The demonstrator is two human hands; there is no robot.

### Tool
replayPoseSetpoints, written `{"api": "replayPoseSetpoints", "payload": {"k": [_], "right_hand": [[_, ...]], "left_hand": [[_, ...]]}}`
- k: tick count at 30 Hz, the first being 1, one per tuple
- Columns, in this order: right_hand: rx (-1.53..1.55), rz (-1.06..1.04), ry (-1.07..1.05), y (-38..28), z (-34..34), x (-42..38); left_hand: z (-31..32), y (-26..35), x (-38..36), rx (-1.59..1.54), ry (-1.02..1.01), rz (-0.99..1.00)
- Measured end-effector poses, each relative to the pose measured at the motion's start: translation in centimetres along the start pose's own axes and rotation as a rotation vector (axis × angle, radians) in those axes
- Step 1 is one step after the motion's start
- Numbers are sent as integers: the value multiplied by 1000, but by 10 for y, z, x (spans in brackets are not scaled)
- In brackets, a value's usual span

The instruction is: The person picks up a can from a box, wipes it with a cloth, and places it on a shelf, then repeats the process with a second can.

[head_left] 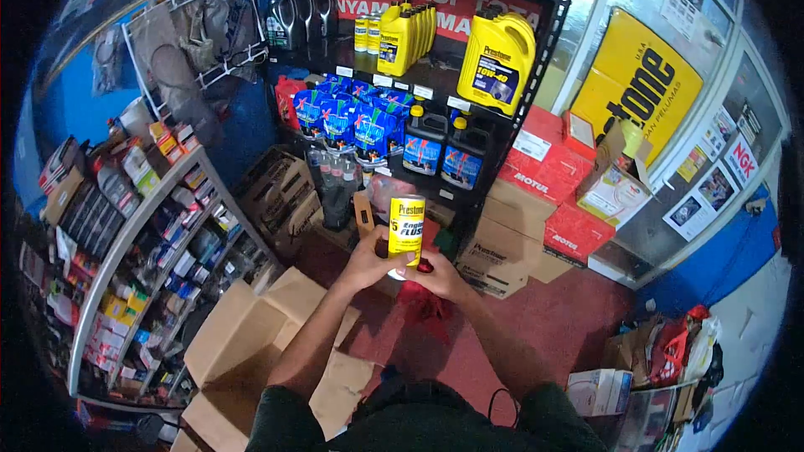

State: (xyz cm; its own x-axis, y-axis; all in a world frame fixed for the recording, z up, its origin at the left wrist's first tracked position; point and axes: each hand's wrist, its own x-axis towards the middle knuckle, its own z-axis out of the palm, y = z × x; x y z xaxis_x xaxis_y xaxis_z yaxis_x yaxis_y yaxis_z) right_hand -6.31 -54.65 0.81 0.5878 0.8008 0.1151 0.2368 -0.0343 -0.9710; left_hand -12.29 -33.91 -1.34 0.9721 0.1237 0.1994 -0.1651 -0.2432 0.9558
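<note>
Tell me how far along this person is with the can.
Looks done: similar cans and jugs stand on the shelf. In hand: the left hand and right hand hold a yellow can. Left: that can is off the shelf; whether it belongs there, I can't tell.

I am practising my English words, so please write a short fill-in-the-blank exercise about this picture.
The can in the left hand and right hand is mostly ____.
The red boxes carry the white word "____".
The big open box on the floor is made of ____.

Missing words: yellow; MOTUL; cardboard.
</note>
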Motion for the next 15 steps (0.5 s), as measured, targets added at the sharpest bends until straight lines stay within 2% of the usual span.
{"api": "replayPoseSetpoints", "payload": {"k": [3,6,8,9,12,13,15], "right_hand": [[-34,-6,-50,22,-32,58],[-80,35,-37,36,-67,111],[-174,49,10,50,-90,146],[-290,128,28,55,-104,159],[-370,7,54,48,-136,207],[-327,-104,74,41,-142,225],[-286,-64,40,15,-151,258]], "left_hand": [[-13,-13,57,-39,52,-28],[-26,4,108,-102,83,-70],[-37,-6,145,-35,118,-46],[-41,-9,160,24,145,-25],[-57,-21,207,-108,163,4],[-65,-16,220,62,208,29],[-79,-13,245,37,228,24]]}}
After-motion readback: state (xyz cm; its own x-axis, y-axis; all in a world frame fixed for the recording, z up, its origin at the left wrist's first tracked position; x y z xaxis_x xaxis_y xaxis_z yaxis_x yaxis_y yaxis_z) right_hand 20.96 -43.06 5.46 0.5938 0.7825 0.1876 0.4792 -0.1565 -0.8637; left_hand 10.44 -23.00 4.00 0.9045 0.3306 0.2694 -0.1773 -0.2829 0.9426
